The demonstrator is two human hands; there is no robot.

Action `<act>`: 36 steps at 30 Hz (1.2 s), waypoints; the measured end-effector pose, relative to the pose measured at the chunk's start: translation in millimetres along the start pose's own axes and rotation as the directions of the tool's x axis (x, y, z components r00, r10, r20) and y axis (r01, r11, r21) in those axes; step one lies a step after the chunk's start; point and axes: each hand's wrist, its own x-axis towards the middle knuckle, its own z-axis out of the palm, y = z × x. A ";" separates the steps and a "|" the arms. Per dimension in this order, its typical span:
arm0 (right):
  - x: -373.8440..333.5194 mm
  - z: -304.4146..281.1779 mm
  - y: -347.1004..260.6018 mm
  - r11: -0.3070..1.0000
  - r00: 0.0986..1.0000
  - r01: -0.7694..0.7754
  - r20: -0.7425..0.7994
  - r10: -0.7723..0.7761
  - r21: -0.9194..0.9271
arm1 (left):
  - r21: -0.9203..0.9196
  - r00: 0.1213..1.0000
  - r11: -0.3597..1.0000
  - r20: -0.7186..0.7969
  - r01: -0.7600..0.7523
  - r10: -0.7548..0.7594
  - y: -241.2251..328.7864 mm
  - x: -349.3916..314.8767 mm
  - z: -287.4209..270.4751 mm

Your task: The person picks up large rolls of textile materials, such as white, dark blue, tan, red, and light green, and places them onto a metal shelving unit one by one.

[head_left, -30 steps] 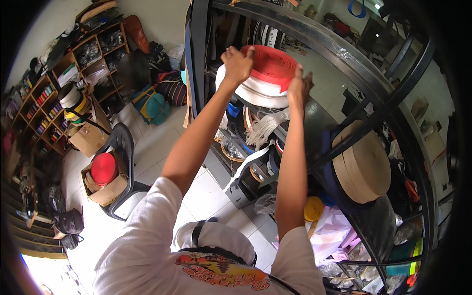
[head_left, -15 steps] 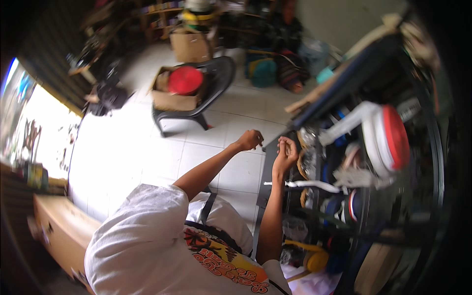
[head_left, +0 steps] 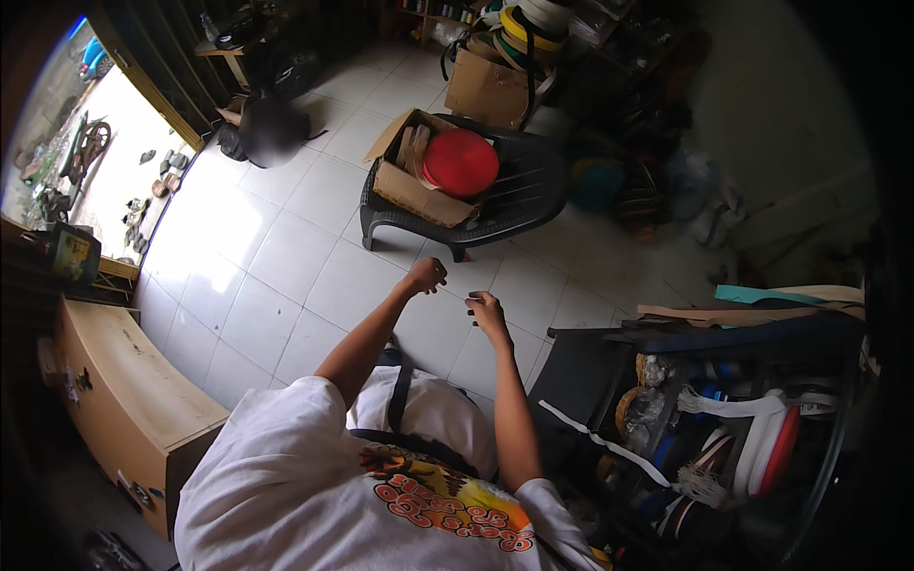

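Note:
My left hand (head_left: 426, 276) is stretched out in front of me over the white tiled floor (head_left: 286, 257), fingers closed in a loose fist, with nothing visible in it. My right hand (head_left: 486, 309) is beside it, a little nearer to me, fingers curled in and also showing nothing. Both hover apart from any object. The nearest thing is the dark metal rack (head_left: 609, 352) at my right, with a thin white strap (head_left: 600, 440) hanging across its front. A red-and-white reel (head_left: 773, 452) stands on edge inside the rack among other rolls.
A black plastic chair (head_left: 519, 214) ahead holds a cardboard box (head_left: 409, 186) and a red disc (head_left: 461, 162). Another box of rolls (head_left: 487, 88) is behind it. A wooden cabinet (head_left: 124, 400) stands at the left. A person (head_left: 271, 128) is near the doorway.
My hands came off the red reel high on the rack and dropped in front of me. The view swung from the rack toward the floor and chair.

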 end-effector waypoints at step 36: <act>526.3 -43.0 -99.2 0.942 0.976 -0.149 -0.196 0.091 -0.301 | -0.382 0.741 0.910 -0.563 0.159 -0.366 -21.4 368.6 -122.6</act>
